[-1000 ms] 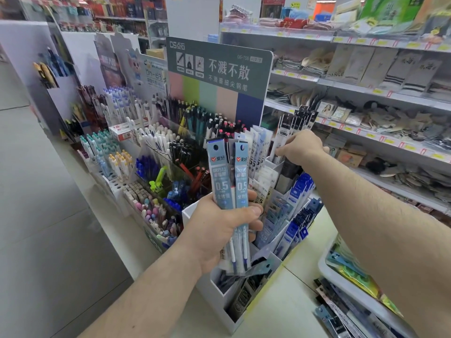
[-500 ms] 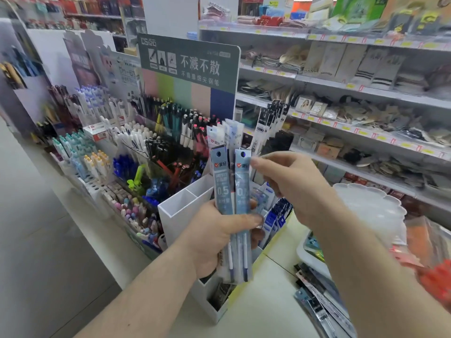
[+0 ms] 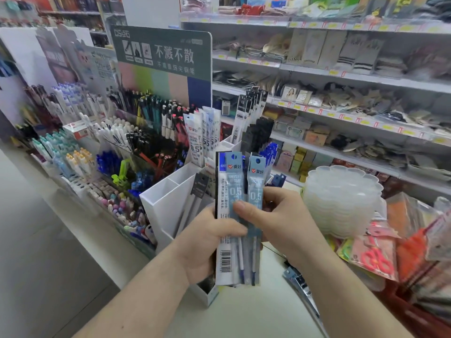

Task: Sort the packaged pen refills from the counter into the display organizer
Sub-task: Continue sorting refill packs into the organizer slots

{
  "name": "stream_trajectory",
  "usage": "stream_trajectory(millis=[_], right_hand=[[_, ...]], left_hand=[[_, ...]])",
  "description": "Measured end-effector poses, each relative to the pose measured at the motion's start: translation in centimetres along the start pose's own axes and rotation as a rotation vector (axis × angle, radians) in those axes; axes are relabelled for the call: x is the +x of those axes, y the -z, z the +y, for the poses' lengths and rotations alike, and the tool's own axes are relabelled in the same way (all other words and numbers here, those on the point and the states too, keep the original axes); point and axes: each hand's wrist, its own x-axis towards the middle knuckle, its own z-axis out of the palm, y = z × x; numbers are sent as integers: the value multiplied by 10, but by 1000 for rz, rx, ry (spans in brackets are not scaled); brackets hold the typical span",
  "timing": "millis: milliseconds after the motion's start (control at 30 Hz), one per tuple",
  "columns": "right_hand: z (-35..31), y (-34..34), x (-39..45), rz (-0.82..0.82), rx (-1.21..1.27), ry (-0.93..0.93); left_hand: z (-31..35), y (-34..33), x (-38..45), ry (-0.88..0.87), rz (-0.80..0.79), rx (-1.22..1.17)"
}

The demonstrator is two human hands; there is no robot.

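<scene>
My left hand grips a small bunch of blue packaged pen refills marked 0.5, held upright above the counter. My right hand pinches the same packs from the right, thumb across their fronts. Just behind them stands the white display organizer, with tall divided compartments. One near compartment holds a dark refill pack. Its rear slots hold more refill packs. More loose packs lie on the counter at the right, partly hidden by my right arm.
Tiered pen displays fill the counter to the left under a green sign. A stack of clear scalloped trays and packaged scissors sit at the right. Store shelves run behind. The floor lies to the left.
My right hand came back from the organizer's rear slots and now pinches the packs in my left hand. The view has turned right and moved closer.
</scene>
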Motion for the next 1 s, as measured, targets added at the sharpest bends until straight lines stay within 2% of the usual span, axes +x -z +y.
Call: stream_trajectory(millis=[200,333,433,567,633,800,1000], right_hand=[[18,7,-10,153,-53,108],[25,9,-13,140,-41,89],[27,11,-17,162,52,65],[28,27,-21,342,269,-21],[26,30,-26,326,367,-51],[30,12,-33,180,214,-37],[32,14,-35,208,326,-92]], left_hand=[[-13,-10,1,-17,120,62],[-18,-15,2,0,164,85],[-22,-16,2,19,189,144],[-27,-15,-1,43,204,182],[-30,-15,-1,46,214,193],[-37,-19,2,-11,173,286],[-39,-14,-5,3,166,220]])
